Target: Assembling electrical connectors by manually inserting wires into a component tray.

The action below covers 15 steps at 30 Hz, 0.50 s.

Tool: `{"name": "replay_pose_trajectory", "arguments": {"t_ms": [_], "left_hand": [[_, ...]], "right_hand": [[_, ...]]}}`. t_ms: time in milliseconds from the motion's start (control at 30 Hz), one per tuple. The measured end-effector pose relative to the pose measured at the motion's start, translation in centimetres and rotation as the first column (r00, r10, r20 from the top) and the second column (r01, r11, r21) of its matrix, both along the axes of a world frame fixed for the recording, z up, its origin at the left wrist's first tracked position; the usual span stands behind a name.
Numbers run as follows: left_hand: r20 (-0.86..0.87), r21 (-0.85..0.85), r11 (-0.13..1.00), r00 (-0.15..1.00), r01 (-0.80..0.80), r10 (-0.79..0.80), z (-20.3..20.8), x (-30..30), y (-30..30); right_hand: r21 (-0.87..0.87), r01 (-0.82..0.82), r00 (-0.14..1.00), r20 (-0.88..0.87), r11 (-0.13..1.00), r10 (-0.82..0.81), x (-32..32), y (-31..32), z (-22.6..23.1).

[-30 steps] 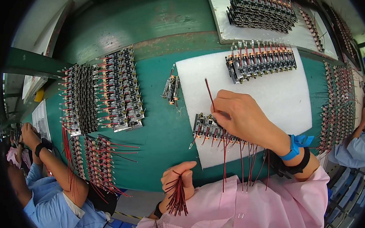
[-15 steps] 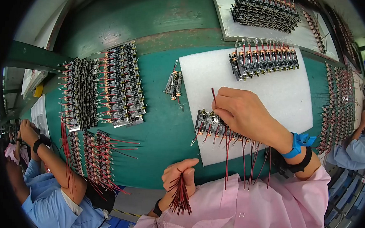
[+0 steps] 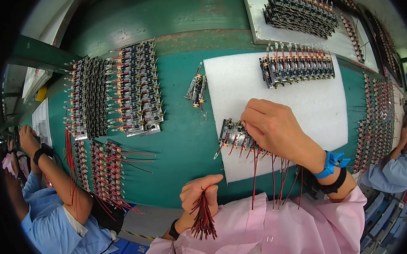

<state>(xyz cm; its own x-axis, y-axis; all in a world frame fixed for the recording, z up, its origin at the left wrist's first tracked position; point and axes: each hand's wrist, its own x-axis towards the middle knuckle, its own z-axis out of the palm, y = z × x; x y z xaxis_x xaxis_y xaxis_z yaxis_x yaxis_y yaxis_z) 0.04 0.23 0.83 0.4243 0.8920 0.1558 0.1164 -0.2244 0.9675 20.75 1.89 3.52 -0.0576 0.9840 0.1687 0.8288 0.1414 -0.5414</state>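
My left hand (image 3: 199, 191), low in front of my pink sleeve, is closed around a bundle of thin red-and-black wires (image 3: 203, 219) whose ends fan downward. Over the front part of a white foam sheet (image 3: 301, 100), my right hand (image 3: 274, 128) pinches a red-and-black wire against a row of small circuit boards (image 3: 233, 135); its fingertips hide the wire's end. Several attached wires (image 3: 254, 185) hang from this row over the table's front edge. Farther back on the foam stands a second row of boards (image 3: 301, 70) with wires pointing up.
Loose boards (image 3: 196, 90) lie left of the foam on the green table (image 3: 180, 139). Stacked board panels (image 3: 138, 91) and wired boards (image 3: 106, 172) stand at left, beside a co-worker's arm (image 3: 62, 179). A metal tray (image 3: 259, 31) holds more boards at the back; further rows (image 3: 374, 122) lie right.
My right hand has lowered slightly onto the left part of the board row, and the wire end that stuck up above its fingers no longer shows. My left hand stays nearly still.
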Motion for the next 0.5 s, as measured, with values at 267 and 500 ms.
{"name": "replay_pose_trajectory", "arguments": {"t_ms": [267, 500], "left_hand": [[-0.014, -0.016, 1.000, 1.000, -0.002, 0.002, 0.09, -0.24, -0.46], [0.010, 0.055, 0.998, 1.000, 0.002, -0.003, -0.21, -0.45, -0.64]], "right_hand": [[-0.041, -0.034, 0.998, -0.054, 0.999, 0.031, 0.36, 0.31, 0.24], [-0.069, -0.051, 0.997, -0.058, 0.996, 0.047, 0.56, 0.34, 0.30]]}}
